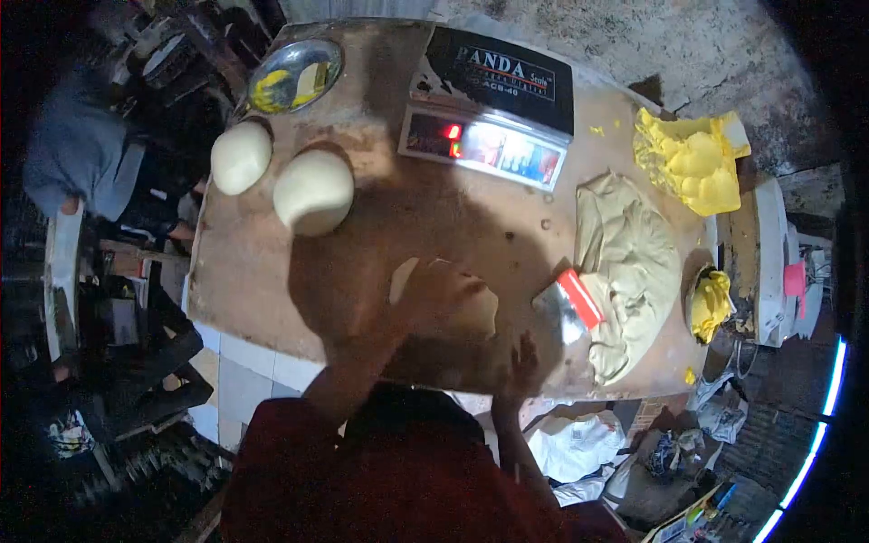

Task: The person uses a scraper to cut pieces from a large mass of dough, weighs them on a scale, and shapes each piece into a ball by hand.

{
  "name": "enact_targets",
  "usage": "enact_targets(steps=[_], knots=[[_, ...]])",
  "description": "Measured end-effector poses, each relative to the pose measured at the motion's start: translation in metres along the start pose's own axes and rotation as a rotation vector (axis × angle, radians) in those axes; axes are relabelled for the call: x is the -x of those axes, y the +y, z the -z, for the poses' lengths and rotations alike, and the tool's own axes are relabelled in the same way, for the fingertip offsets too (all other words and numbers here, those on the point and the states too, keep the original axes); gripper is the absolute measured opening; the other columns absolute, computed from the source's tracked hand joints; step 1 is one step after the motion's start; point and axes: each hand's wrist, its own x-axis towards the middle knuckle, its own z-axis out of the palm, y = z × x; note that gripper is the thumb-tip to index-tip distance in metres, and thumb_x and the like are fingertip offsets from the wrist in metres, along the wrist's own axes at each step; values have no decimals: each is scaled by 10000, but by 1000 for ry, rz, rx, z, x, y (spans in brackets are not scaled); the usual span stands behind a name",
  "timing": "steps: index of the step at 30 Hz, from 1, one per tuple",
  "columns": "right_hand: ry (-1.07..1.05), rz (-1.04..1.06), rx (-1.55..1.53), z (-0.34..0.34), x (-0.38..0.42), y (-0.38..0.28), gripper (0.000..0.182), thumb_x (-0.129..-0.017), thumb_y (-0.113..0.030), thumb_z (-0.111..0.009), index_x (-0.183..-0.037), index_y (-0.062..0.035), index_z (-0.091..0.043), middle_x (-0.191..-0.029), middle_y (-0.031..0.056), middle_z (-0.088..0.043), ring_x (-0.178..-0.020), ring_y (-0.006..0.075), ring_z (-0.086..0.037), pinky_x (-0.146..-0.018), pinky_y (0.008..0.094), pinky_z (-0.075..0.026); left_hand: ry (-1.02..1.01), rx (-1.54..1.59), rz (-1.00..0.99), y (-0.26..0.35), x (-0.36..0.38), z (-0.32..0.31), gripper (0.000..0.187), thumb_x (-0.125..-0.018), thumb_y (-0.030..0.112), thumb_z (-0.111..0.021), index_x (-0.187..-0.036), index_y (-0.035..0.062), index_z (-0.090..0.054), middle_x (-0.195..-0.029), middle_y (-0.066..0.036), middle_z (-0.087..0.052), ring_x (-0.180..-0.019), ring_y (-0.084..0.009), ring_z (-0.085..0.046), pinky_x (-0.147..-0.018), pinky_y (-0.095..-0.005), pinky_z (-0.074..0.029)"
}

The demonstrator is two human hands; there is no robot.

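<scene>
While the room around me is dim, pale tiles (249,389) show beside the worktop (235,276), whose brown surface looks worn and patchy. Big dough mass (634,271) on my right: likely heavy, soft, saggy; best scooped from underneath with both palms. Flat dough piece (482,319) lies mid-worktop, toward my side, under my left hand (441,294): probably lighter, stretchy, maybe tacky, could tear if pinched; flat palm or cupped edges. Left fingers blurred, can't tell if apart. Right hand (523,366) loose, unclenched, at near edge.
</scene>
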Motion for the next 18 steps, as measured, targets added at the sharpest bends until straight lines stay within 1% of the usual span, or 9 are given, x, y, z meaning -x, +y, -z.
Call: enact_targets(steps=[1,4,7,8,10,12,15,17,18], knots=[[-145,-155,-159,-9,3,71,622,-823,-280,-555,-1331,-69,-264,-1310,161,-362,-1206,307,-346,-1015,444,-250,-117,149,119,-7,-20,17,549,-837,481,-458,-1170,46,-490,-1135,-172,-533,-1072,-314,-488,-947,-451,-340],[-148,104,78,-94,-90,-4,665,-798,-251,-588,-1331,-45,-246,-1268,155,-386,-1160,253,-387,-964,373,-327,-30,93,96,-28,-63,54,573,-843,516,-432,-1147,35,-499,-1065,-157,-562,-931,-273,-526,-849,-410,-401],[-174,-151,-422,-130,-168,-43,539,-712,-206,-692,-1137,25,-454,-1025,111,-553,-894,196,-550,-785,304,-444,116,-9,74,-32,-81,85,620,-850,568,-392,-1113,20,-512,-960,-136,-605,-720,-212,-582,-703,-348,-491],[-212,-72,-237,-128,-177,-53,390,-687,-185,-706,-977,8,-533,-923,101,-600,-816,253,-589,-752,329,-469,95,-8,73,-27,-72,90,620,-850,568,-392,-1113,20,-512,-960,-136,-605,-720,-212,-582,-703,-348,-491],[-456,650,445,-92,-182,-98,325,-680,-179,-703,-916,-14,-553,-906,109,-608,-802,273,-591,-736,322,-484,-154,1727,-59,-4,-35,109,564,-875,546,-357,-1068,41,-517,-862,-86,-596,-738,-192,-575,-687,-320,-492],[-365,951,421,-75,-128,-76,402,-637,-337,-729,-897,-67,-584,-884,82,-609,-830,253,-593,-737,367,-482,127,1710,-10,-16,-3,101,517,-887,507,-355,-1054,41,-505,-858,-83,-576,-750,-188,-563,-705,-323,-481],[-736,570,614,-48,-39,-30,556,-697,-375,-680,-1129,-66,-518,-1010,155,-560,-916,302,-563,-783,390,-465,1023,1555,23,-34,38,82,378,-924,391,-350,-1010,42,-468,-846,-73,-515,-788,-177,-525,-756,-335,-448],[-884,-109,524,-37,15,2,632,-694,-380,-683,-1186,-49,-467,-1086,198,-513,-952,363,-530,-837,418,-429,933,1098,-67,-21,91,54,343,-922,366,-369,-941,40,-474,-801,-50,-486,-737,-165,-506,-774,-318,-421],[-881,-90,513,-34,9,-8,632,-694,-380,-683,-1186,-49,-467,-1086,198,-513,-952,363,-530,-837,418,-429,843,1183,-63,-19,123,21,315,-907,349,-407,-900,47,-494,-843,-66,-522,-798,-169,-519,-774,-313,-415]])
